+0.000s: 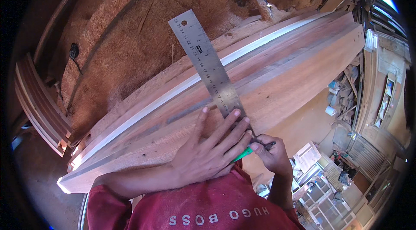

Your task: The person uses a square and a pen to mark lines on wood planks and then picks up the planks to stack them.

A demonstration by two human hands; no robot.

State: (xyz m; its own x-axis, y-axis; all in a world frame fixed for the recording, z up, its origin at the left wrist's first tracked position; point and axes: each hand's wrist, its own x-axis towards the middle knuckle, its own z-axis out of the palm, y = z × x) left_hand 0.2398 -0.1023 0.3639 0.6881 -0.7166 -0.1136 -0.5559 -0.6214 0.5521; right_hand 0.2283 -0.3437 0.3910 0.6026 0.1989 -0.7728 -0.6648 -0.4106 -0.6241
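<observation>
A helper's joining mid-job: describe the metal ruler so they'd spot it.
Long wooden boards run diagonally across the view. The metal ruler lies across them, its lower part under the left hand. Unlike the boards, it is silvery and graduated.

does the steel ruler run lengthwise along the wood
No, the steel ruler lies crosswise over the wood, with the left hand on it.

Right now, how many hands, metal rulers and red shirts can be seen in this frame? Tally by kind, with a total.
Hands: 2 (left hand, right hand)
Metal ruler: 1
Red shirt: 1
Total: 4
</observation>
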